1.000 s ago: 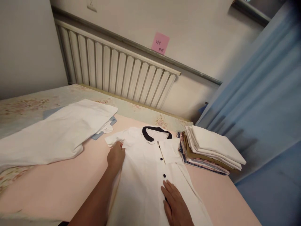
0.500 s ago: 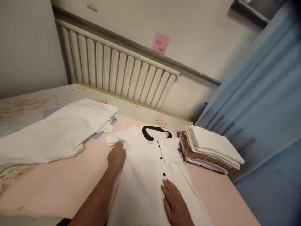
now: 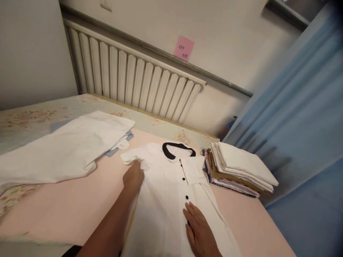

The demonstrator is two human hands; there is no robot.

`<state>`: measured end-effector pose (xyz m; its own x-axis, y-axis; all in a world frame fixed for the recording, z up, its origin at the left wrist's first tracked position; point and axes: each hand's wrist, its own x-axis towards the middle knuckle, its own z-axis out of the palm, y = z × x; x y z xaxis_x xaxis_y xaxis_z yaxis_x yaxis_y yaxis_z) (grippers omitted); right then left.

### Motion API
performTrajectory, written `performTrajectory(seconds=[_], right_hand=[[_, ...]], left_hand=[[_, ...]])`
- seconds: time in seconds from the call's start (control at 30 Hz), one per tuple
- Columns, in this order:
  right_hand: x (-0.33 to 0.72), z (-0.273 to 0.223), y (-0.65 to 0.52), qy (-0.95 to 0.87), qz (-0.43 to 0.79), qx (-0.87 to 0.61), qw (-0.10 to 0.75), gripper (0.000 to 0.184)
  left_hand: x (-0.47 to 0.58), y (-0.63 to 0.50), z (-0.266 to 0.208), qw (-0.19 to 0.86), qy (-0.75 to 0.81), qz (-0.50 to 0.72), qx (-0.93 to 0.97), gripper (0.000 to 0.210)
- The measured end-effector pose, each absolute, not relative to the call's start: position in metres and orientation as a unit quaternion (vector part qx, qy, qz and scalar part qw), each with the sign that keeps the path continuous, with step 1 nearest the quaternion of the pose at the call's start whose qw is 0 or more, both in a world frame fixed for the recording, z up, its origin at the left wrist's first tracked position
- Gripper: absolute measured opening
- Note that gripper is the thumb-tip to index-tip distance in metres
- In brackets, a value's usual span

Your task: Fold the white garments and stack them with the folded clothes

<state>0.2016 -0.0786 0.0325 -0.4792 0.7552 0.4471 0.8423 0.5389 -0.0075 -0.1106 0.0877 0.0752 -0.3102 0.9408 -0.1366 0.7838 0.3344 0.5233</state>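
Observation:
A white shirt (image 3: 160,200) with a black-trimmed collar and black buttons lies front up before me. Its right-hand sleeve is folded inward across the chest, while the left-hand sleeve sticks out to the side. At that outstretched sleeve, just under the armpit, my left hand (image 3: 133,175) is closed on the shirt's edge; the fingertips are partly hidden. My right hand (image 3: 199,228) rests flat on the shirt's lower front, fingers stretched out beside the button line, partly covering one button.
A stack of folded clothes (image 3: 241,167) stands to the right, close to the shirt. Unfolded white garments (image 3: 69,146) lie on the left over something blue. Pink cloth (image 3: 64,210) covers the floral bedding (image 3: 34,114). A radiator (image 3: 134,71) and blue curtain (image 3: 302,117) border the bed.
Almost nothing differs. Both hands keep their places on the shirt, and the view has shifted very slightly.

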Motion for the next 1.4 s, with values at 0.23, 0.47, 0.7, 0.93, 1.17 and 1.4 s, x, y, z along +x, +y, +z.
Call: performTrajectory(seconds=[0.23, 0.47, 0.7, 0.93, 1.17, 1.4], right_hand=[[0.2026, 0.0319, -0.0787, -0.854, -0.117, -0.469, 0.193, 0.05], [0.2019, 0.033, -0.0794, -0.854, -0.112, -0.469, 0.196, 0.052], [0.1999, 0.0363, -0.08, -0.851, -0.112, -0.474, 0.198, 0.05], [0.2011, 0.0344, -0.0799, -0.852, -0.11, -0.474, 0.196, 0.051], [0.2012, 0.0332, -0.0799, -0.851, -0.107, -0.474, 0.196, 0.051], [0.2018, 0.0321, -0.0793, -0.851, -0.104, -0.473, 0.205, 0.05]], left_hand=[[-0.1091, 0.0868, 0.0733, 0.202, 0.783, 0.184, 0.56, 0.02], [-0.1091, 0.0854, 0.0741, 0.189, 0.781, 0.176, 0.568, 0.02], [-0.1095, 0.0854, 0.0728, 0.186, 0.779, 0.177, 0.573, 0.02], [-0.1101, 0.0851, 0.0721, 0.185, 0.776, 0.177, 0.576, 0.019], [-0.1098, 0.0851, 0.0717, 0.183, 0.776, 0.179, 0.577, 0.018], [-0.1105, 0.0845, 0.0717, 0.187, 0.775, 0.185, 0.574, 0.017]])
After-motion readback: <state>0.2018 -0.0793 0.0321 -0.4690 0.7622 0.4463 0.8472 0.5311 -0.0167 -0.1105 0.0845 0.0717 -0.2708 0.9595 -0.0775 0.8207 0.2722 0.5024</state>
